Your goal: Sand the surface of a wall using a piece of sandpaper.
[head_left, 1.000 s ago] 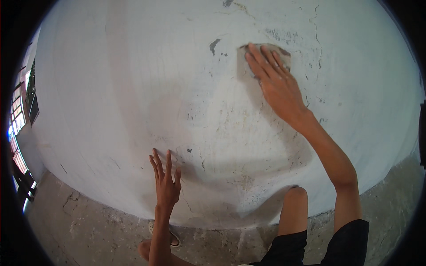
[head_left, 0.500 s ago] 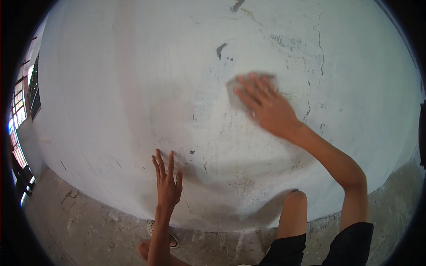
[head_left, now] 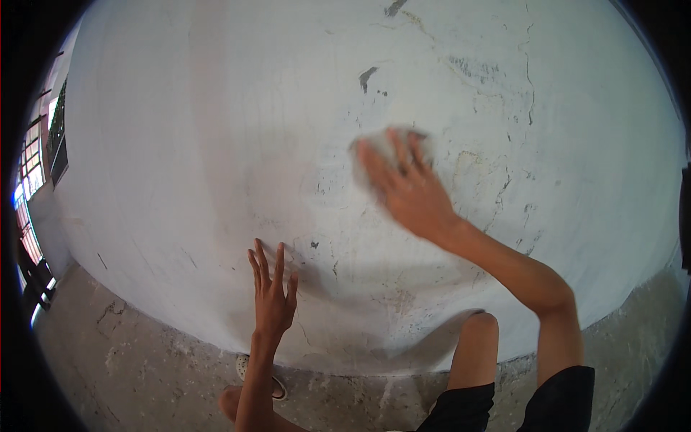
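Note:
My right hand (head_left: 417,198) presses a grey sheet, apparently sandpaper (head_left: 383,147), flat against the white wall (head_left: 144,144). Its fingers are spread over the sheet, and motion smears both the fingertips and the sheet's edges. Lower and to the left, my left hand (head_left: 273,299) rests its fingertips on the wall, fingers apart, with nothing in it. Between and around the hands the wall has dark chipped spots, thin cracks and worn stains. A dark chipped patch (head_left: 368,79) lies just above the sheet.
A rough grey concrete floor (head_left: 158,360) meets the wall's foot. My bent knee (head_left: 479,331) is close to the wall, between my arms. A light perforated shoe (head_left: 242,366) shows beside my left forearm. At the far left stands a barred window (head_left: 30,162).
My right hand and the sandpaper have moved a little left and slightly down across the wall. The left hand stays in place on the wall. The view has shifted slightly.

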Tool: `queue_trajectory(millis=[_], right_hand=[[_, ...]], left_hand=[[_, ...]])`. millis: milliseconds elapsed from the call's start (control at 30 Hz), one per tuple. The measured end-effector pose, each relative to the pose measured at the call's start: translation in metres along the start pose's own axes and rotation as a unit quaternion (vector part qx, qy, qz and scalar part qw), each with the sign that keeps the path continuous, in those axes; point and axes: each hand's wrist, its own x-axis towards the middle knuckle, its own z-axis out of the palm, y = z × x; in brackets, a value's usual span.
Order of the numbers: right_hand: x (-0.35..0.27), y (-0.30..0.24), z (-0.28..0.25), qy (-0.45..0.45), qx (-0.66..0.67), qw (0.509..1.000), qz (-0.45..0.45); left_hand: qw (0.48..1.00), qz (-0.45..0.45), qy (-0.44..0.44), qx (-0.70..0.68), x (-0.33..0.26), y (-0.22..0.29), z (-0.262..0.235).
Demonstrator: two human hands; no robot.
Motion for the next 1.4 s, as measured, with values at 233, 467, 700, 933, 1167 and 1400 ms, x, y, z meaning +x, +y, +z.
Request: queue_trajectory(millis=[233, 467, 700, 933, 1167, 1400], right_hand=[[-0.001, 0.027, 0.002, -0.023, 0.043, 0.994, -0.102], [-0.023, -0.029, 0.012, -0.05, -0.023, 0.99, -0.13], [0.006, 0.03, -0.002, -0.024, 0.001, 0.998, -0.053], [-0.014, -0.007, 0.002, -0.058, 0.015, 0.996, -0.059], [-0.028, 0.013, -0.002, -0.086, 0.116, 0.985, -0.095], [0.032, 0.069, -0.018, 0.002, 0.052, 0.992, 0.115]], left_hand=[[1.0, 0.005, -0.001, -0.01, -0.001, -0.002, 0.002], [1.0, 0.006, -0.004, -0.019, -0.001, 0.001, 0.001], [1.0, 0.018, -0.002, 0.001, -0.005, -0.004, 0.003], [1.0, 0.006, -0.007, -0.001, -0.001, -0.002, 0.002], [1.0, -0.002, -0.008, 0.004, -0.002, 0.0, 0.002], [1.0, -0.003, -0.012, 0.004, -0.003, 0.003, 0.004]])
